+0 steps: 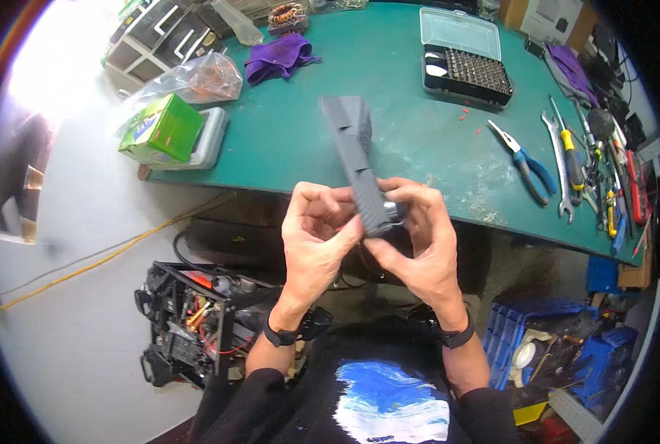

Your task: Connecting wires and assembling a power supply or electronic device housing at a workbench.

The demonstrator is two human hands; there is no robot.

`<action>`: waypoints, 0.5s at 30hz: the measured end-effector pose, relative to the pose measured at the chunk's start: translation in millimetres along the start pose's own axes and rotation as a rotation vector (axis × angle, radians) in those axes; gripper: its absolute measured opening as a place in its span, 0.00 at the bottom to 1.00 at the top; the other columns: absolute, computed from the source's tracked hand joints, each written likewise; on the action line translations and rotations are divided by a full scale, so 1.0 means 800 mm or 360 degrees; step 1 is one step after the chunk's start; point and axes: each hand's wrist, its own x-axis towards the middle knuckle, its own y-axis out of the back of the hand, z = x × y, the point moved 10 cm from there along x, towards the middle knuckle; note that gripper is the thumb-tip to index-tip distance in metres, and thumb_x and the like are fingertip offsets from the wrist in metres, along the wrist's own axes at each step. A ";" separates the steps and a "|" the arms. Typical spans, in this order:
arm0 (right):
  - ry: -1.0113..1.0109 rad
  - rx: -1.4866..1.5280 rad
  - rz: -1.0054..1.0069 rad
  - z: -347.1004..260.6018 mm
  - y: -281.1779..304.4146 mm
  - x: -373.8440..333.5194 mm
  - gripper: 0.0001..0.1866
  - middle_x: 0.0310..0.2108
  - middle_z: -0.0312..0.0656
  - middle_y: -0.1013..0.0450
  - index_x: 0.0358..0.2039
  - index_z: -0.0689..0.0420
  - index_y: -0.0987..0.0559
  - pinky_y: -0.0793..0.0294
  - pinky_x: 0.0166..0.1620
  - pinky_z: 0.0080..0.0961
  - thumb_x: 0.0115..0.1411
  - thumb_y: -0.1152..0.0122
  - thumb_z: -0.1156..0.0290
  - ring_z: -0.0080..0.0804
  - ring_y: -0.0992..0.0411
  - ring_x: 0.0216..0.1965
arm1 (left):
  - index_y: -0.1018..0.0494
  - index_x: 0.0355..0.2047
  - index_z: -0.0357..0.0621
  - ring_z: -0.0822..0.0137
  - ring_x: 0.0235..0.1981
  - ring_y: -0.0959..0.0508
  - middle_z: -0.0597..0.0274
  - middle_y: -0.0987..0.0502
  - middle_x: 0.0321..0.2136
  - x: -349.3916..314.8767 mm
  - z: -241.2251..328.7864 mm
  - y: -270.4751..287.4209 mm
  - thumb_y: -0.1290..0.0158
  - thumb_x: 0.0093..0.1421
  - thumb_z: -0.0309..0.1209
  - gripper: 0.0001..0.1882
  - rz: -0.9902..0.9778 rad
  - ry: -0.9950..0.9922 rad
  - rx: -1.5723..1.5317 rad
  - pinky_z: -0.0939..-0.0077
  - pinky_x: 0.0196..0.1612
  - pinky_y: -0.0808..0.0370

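Observation:
A long dark-grey ribbed object [365,181] hangs in front of me at the near edge of the green bench, tilted with its wider far end up and left. It is slightly blurred, and its exact kind cannot be made out. My left hand [311,233] pinches the near end from the left, thumb against the ribbed face. From the other side my right hand [422,244] grips the same end, with its thumb at the bottom corner. A shiny round dark part [395,213] sticks out beside the right fingers. Some fingertips are hidden behind the object.
On the green bench [285,140] lie a bit set [478,74], blue-handled pliers [528,166], a wrench [559,170], several other tools, a purple cloth [280,59] and a green box [161,132]. Below are a black parts rack [189,318] and blue crates [515,325].

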 end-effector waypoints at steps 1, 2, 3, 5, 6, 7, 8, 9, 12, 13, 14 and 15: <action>-0.0164 0.0273 0.0035 0.013 0.009 -0.003 0.31 0.61 0.47 0.29 0.56 0.58 0.28 0.26 0.62 0.34 0.53 0.25 0.82 0.36 0.28 0.62 | 0.36 0.43 0.42 0.69 0.49 0.19 0.51 0.20 0.47 0.000 -0.003 -0.012 0.37 0.62 0.12 0.19 -0.0010 0.0039 0.0075 0.75 0.52 0.19; -0.0235 0.0299 -0.0001 0.018 0.016 -0.006 0.31 0.63 0.47 0.32 0.58 0.59 0.30 0.26 0.64 0.34 0.56 0.27 0.84 0.33 0.31 0.63 | 0.34 0.42 0.40 0.68 0.49 0.19 0.49 0.19 0.48 0.002 -0.003 -0.023 0.37 0.61 0.12 0.18 -0.0025 -0.0003 0.0137 0.73 0.52 0.18; -0.0241 0.0268 -0.0018 0.020 0.019 -0.008 0.31 0.63 0.47 0.32 0.58 0.59 0.30 0.26 0.64 0.34 0.56 0.27 0.84 0.33 0.31 0.63 | 0.33 0.42 0.39 0.68 0.48 0.19 0.50 0.19 0.49 0.003 -0.009 -0.029 0.36 0.62 0.14 0.16 -0.0037 0.0040 0.0171 0.72 0.53 0.18; -0.0351 0.0431 0.0163 0.037 0.040 -0.019 0.29 0.63 0.50 0.32 0.57 0.61 0.29 0.26 0.65 0.34 0.56 0.28 0.84 0.34 0.31 0.63 | 0.31 0.42 0.39 0.69 0.48 0.18 0.52 0.19 0.48 0.007 -0.017 -0.043 0.37 0.62 0.14 0.15 -0.0123 0.0009 0.0360 0.73 0.54 0.18; -0.0346 0.0515 0.0196 0.040 0.044 -0.022 0.29 0.63 0.50 0.32 0.57 0.64 0.29 0.28 0.67 0.34 0.57 0.27 0.84 0.34 0.30 0.63 | 0.28 0.43 0.38 0.71 0.47 0.18 0.56 0.18 0.44 0.006 -0.017 -0.047 0.36 0.61 0.16 0.14 -0.0070 0.0012 0.0338 0.74 0.54 0.19; -0.0355 0.0491 0.0181 0.046 0.046 -0.026 0.29 0.63 0.50 0.32 0.57 0.64 0.29 0.28 0.67 0.34 0.57 0.27 0.84 0.34 0.30 0.63 | 0.28 0.43 0.38 0.71 0.47 0.18 0.56 0.18 0.44 0.006 -0.019 -0.048 0.36 0.61 0.16 0.14 -0.0054 0.0010 0.0313 0.74 0.54 0.19; -0.0338 0.0565 0.0212 0.051 0.051 -0.031 0.29 0.62 0.49 0.31 0.57 0.64 0.29 0.28 0.68 0.34 0.57 0.26 0.83 0.33 0.30 0.63 | 0.27 0.43 0.37 0.69 0.45 0.18 0.57 0.18 0.43 0.006 -0.013 -0.051 0.34 0.60 0.17 0.14 -0.0066 -0.0097 0.0518 0.73 0.52 0.18; -0.0322 0.0643 0.0245 0.054 0.056 -0.035 0.30 0.62 0.49 0.31 0.58 0.65 0.29 0.29 0.68 0.34 0.57 0.25 0.83 0.33 0.30 0.62 | 0.25 0.43 0.37 0.68 0.44 0.18 0.57 0.19 0.42 0.006 -0.009 -0.054 0.33 0.58 0.18 0.14 -0.0077 -0.0201 0.0729 0.72 0.50 0.18; -0.0384 0.0697 0.0319 0.057 0.060 -0.046 0.32 0.59 0.46 0.28 0.59 0.67 0.29 0.28 0.67 0.32 0.56 0.23 0.81 0.31 0.28 0.60 | 0.21 0.41 0.38 0.58 0.44 0.19 0.56 0.20 0.41 0.003 0.003 -0.062 0.32 0.54 0.21 0.14 -0.0110 -0.0426 0.1035 0.66 0.47 0.20; -0.0427 0.0713 0.0376 0.061 0.063 -0.050 0.33 0.58 0.45 0.28 0.59 0.67 0.29 0.28 0.66 0.32 0.56 0.22 0.80 0.31 0.27 0.59 | 0.20 0.40 0.39 0.55 0.45 0.20 0.56 0.21 0.41 0.000 0.009 -0.071 0.32 0.53 0.22 0.14 -0.0165 -0.0529 0.1180 0.65 0.47 0.21; -0.0440 0.0707 0.0367 0.062 0.061 -0.052 0.33 0.58 0.45 0.28 0.59 0.67 0.29 0.28 0.66 0.32 0.56 0.22 0.80 0.31 0.27 0.59 | 0.20 0.40 0.39 0.55 0.47 0.22 0.56 0.22 0.42 0.000 0.005 -0.071 0.33 0.54 0.22 0.12 -0.0194 -0.0461 0.1170 0.65 0.49 0.22; -0.0428 0.0713 0.0384 0.062 0.062 -0.053 0.34 0.57 0.45 0.28 0.60 0.68 0.29 0.27 0.65 0.31 0.55 0.21 0.80 0.30 0.27 0.58 | 0.20 0.40 0.39 0.55 0.47 0.22 0.56 0.22 0.42 -0.001 0.005 -0.071 0.33 0.54 0.22 0.12 -0.0181 -0.0455 0.1167 0.65 0.49 0.22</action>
